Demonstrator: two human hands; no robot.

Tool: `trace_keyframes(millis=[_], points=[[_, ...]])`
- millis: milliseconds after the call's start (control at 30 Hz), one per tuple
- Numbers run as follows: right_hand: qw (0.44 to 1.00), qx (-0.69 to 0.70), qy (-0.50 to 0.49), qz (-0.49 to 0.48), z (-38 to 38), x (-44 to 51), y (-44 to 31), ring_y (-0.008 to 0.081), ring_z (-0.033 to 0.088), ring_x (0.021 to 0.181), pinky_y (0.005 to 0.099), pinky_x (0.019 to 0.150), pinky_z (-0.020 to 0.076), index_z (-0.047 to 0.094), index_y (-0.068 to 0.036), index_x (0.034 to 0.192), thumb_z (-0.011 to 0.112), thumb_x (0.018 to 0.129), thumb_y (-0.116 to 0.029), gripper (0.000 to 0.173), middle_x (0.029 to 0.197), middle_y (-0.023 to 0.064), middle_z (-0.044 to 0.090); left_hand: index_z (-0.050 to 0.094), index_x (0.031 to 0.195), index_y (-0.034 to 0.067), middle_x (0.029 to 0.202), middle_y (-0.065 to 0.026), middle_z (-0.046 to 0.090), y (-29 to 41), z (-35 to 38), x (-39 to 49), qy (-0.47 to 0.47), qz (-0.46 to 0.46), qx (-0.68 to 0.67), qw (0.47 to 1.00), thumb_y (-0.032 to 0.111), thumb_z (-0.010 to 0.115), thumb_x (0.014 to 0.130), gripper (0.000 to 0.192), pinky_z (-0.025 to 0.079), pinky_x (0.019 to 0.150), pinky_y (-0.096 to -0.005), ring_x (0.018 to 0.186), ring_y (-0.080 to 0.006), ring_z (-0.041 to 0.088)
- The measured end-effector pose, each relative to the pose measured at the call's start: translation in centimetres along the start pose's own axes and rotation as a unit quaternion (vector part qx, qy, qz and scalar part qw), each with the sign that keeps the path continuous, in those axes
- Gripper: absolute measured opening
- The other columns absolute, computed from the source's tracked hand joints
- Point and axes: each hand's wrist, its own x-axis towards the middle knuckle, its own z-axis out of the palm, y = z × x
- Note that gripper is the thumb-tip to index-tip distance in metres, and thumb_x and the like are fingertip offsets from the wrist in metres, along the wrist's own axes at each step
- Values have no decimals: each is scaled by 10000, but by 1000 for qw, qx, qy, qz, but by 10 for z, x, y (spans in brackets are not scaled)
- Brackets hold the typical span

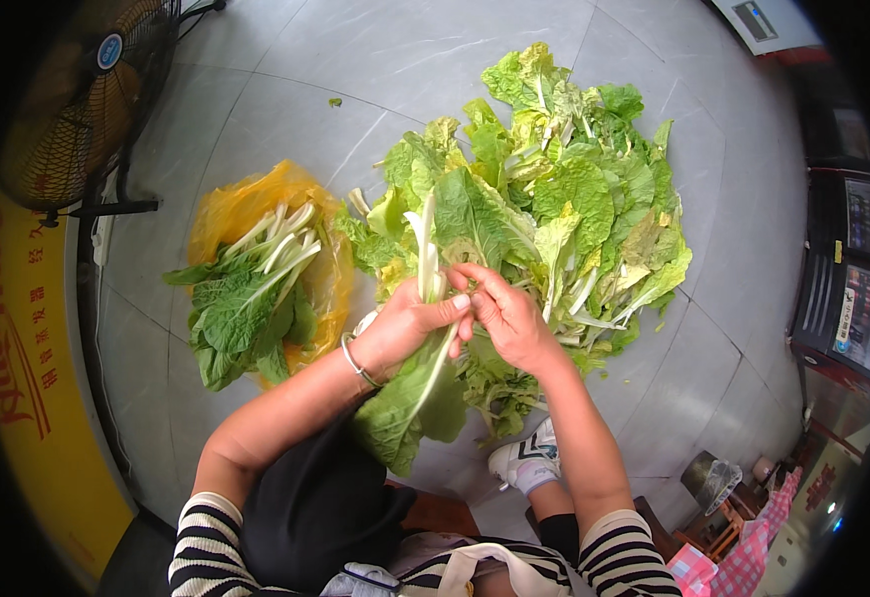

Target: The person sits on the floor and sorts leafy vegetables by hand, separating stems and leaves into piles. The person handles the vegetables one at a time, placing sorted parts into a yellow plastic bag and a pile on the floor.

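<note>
My left hand [405, 321], with a bangle on its wrist, is closed around the white stems of a bunch of leafy greens [420, 407]. Its green leaves hang down toward my lap, and some pale stalks stick up above the hand. My right hand [506, 317] touches the bunch from the right, thumb and fingertips pinched together near the stems; what they pinch is too small to tell. Beyond my hands a large heap of green and yellowed leaves [576, 194] lies on the floor. To the left, several greens with white stems [244, 298] lie on an orange plastic bag [256, 194].
A black fan [84, 112] stands at the upper left, beside a yellow panel [39, 358] with writing. Dark glass-fronted cabinets [845, 276] line the right edge. A pink checked cloth [755, 548] hangs at the lower right. My shoe [520, 459] rests near the heap.
</note>
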Motion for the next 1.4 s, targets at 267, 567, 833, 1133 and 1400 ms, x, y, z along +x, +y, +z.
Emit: trace_keyframes(millis=[267,567,833,1133,1400], points=[[772,-553,310,-51,-50,19,6,222,615,878,333,733,516,586,-15,1166,621,894,-178,319,1001,168,616,440,1180,61,763,-48,568,10,-5,1,126,74,-21,989,217,579,952,309,504,579,-290,588,-164,580],[914,-234,331,27,-20,56,9,102,530,629,209,575,460,669,-61,998,655,860,-78,140,871,55,615,486,1159,-5,771,-38,578,1,-17,4,157,42,20,987,154,755,816,464,482,587,-274,617,-126,553],[912,-20,312,-267,-48,-36,-69,219,638,907,333,781,525,610,-25,996,607,834,28,170,1038,120,655,527,865,19,1028,-213,657,3,-7,9,65,17,-106,992,244,583,950,247,559,718,-334,783,-223,671],[921,-191,59,-335,6,-53,-36,359,603,1050,409,877,518,579,-1,944,535,669,168,326,1154,149,608,528,1008,25,998,-146,657,13,-7,9,34,72,-126,989,274,607,933,272,542,749,-323,871,-206,658],[959,-117,187,-176,4,-52,-31,256,638,882,334,779,523,609,-5,1023,588,824,34,204,1019,143,607,490,1122,1,818,-123,650,26,8,5,57,142,61,986,125,577,938,238,523,667,-301,705,-186,629]])
